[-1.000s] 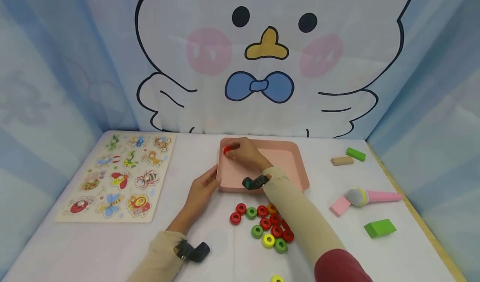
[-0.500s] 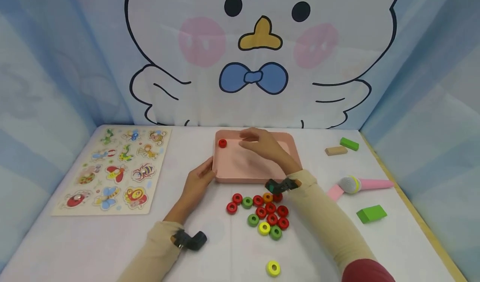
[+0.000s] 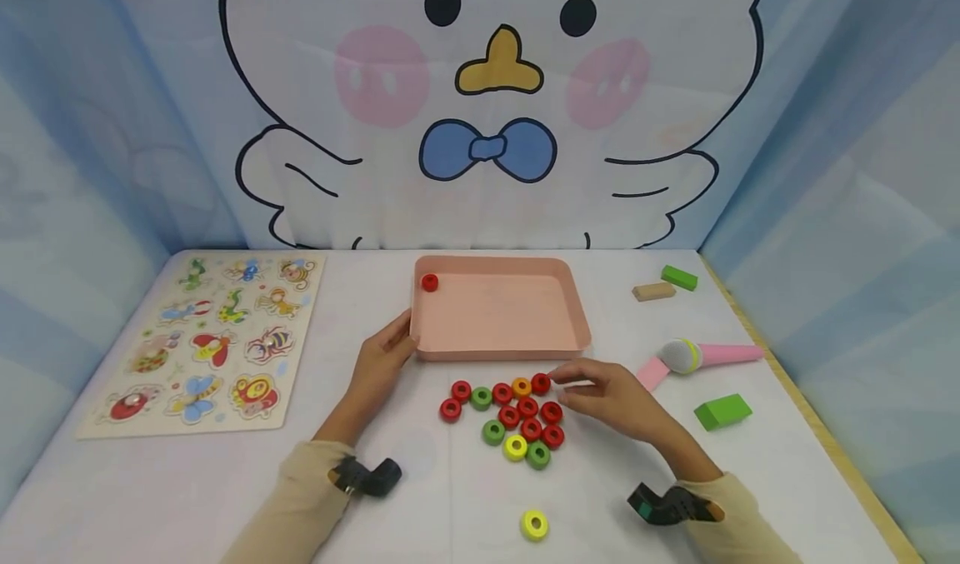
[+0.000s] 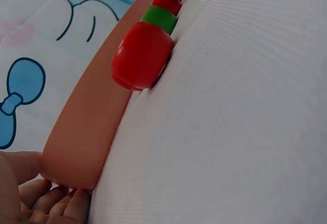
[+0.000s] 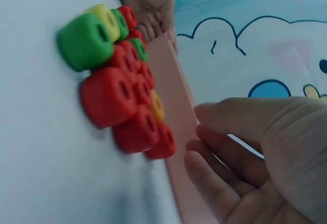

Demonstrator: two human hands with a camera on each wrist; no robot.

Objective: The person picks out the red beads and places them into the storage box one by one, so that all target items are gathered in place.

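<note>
A shallow pink tray has one red bead in its back left corner. At the tray's near left corner my left hand grips the edge, thumb and fingers against the wall in the left wrist view. Several red, green, yellow and orange ring-shaped beads lie grouped in front of the tray. My right hand is just right of the group, holding nothing, its thumb and fingers apart. Its fingertips are close to a red bead at the group's back right, beside an orange bead.
A single yellow bead lies nearer the front. On the left is a wooden insect puzzle board. To the right lie a pink toy microphone, a pink block, green blocks and a tan block. A printed curtain stands behind.
My right hand has let go of the red bead in the tray's corner and moved back out to the right of the bead group. The left hand stays at the tray.
</note>
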